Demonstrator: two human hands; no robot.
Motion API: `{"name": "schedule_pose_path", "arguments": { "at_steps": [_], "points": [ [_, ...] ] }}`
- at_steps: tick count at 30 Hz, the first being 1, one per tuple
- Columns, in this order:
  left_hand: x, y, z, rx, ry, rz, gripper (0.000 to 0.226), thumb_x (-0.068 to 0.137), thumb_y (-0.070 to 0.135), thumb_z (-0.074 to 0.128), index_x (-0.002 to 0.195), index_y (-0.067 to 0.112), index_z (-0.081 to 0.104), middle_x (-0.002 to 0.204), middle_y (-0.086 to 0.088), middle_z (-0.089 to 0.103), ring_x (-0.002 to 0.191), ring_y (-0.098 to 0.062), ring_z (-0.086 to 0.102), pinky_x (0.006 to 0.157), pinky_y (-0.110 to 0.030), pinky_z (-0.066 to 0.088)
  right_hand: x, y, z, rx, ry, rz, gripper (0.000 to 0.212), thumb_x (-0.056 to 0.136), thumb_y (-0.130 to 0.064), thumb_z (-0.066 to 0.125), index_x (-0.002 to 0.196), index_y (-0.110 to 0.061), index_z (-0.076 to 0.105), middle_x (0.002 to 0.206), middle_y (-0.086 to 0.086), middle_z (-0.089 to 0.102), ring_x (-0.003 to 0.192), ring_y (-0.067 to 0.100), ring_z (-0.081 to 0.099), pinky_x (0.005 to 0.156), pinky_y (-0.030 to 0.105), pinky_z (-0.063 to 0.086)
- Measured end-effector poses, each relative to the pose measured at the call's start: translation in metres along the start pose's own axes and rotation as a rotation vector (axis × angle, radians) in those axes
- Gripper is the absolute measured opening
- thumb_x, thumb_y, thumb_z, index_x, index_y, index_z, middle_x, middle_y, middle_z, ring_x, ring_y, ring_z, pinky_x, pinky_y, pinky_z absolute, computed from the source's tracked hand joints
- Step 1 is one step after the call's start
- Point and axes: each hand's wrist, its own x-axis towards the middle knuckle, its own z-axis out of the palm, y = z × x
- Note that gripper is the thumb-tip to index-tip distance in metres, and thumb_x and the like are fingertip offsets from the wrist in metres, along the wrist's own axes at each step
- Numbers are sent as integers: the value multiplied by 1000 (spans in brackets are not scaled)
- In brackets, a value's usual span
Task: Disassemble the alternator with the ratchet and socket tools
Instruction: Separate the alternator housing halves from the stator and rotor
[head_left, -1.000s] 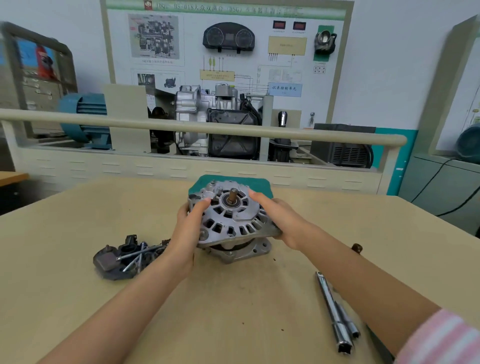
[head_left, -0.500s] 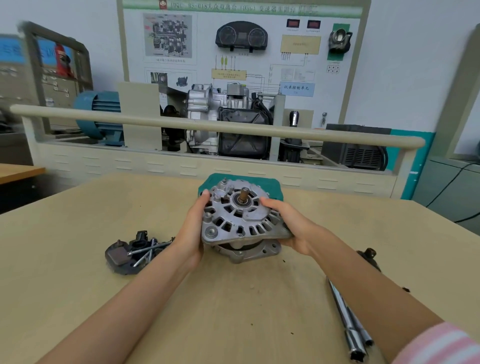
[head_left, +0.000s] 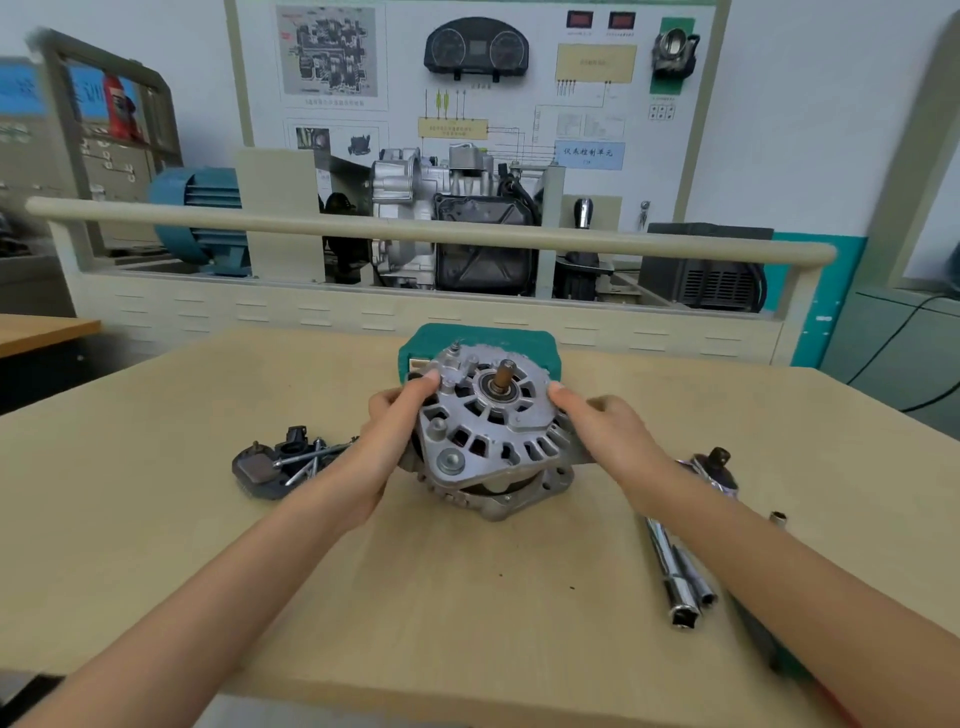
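Front housing (head_left: 485, 415) tilted higher, both-handed.

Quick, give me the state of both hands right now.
Left hand: grips the left side of the alternator's front housing, fingers curled over its rim.
Right hand: grips the housing's right side.

— Where did the alternator (head_left: 491, 436) sit?
— Mid-table (head_left: 208, 545), toward the far edge, a case (head_left: 540, 349) just behind it.
— And beside it?
— A removed cover with bolts (head_left: 283, 465) lay to its left; the socket tools (head_left: 675, 566) lay to its right, nearer the right edge.
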Motion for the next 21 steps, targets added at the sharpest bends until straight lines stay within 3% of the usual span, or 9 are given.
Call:
{"name": "schedule_pose_path", "arguments": {
  "at_steps": [1,2,4,6,9,14,16,18,21],
  "points": [
    [0,2,1,52,48,54,79,67,70,46,135,32,34,136,-8,44,122,-30,46,94,-42,43,-10,0,0,-153,114,-207,70,85,-57,54,139,-17,33,127,-11,53,105,-2,51,84,19,42],
    [1,3,2,97,95,140,71,76,64,45,139,38,28,141,-5,37,127,-25,40,96,-40,40,-18,0,-1,-358,151,-411,77,83,-61,53,144,-26,23,134,-16,45,116,-7,43,95,18,39],
    [4,6,3,77,88,309,51,91,44,41,140,44,26,141,1,38,125,-13,44,100,-40,41,-28,-3,-3,-743,78,-624,91,77,-76,37,149,-34,1,155,-6,18,141,6,16,115,35,12],
    [4,9,5,-26,-2,293,39,94,41,37,133,45,37,130,7,52,107,-7,59,90,-40,50,-24,-8,-3,-862,-24,-577,103,67,-87,22,148,-34,-13,159,-3,-2,145,13,0,115,39,-2],
    [5,11,7,-66,-19,237,35,94,46,35,122,36,53,120,2,63,105,-21,62,93,-53,48,-18,-7,9,-946,-145,-586,116,60,-89,25,149,-25,-14,157,1,-14,145,16,-8,117,37,-4],
    [8,17,12,-116,14,182,36,95,39,34,109,23,64,101,-5,71,96,-27,67,91,-51,49,-8,-5,15,-1000,-73,-635,115,65,-86,35,151,-17,3,159,7,-4,145,22,2,117,35,4],
    [17,20,15,-126,28,117,38,95,41,35,100,19,67,88,-4,74,83,-21,70,73,-35,56,1,-11,11,-965,-109,-612,110,69,-82,42,151,-17,8,159,5,3,145,20,10,116,34,13],
    [26,26,18,-121,34,56,38,94,40,36,86,20,67,72,0,73,64,-13,69,50,-20,49,12,-18,6,-917,-151,-568,101,73,-75,50,150,-20,15,158,2,11,142,17,18,112,30,22],
    [35,31,17,-99,33,56,36,93,35,36,76,20,64,65,2,71,55,-10,63,48,-20,43,32,-27,1,-819,-243,-524,84,75,-68,55,145,-29,30,152,-2,30,133,14,34,104,30,34]
  ]
}}
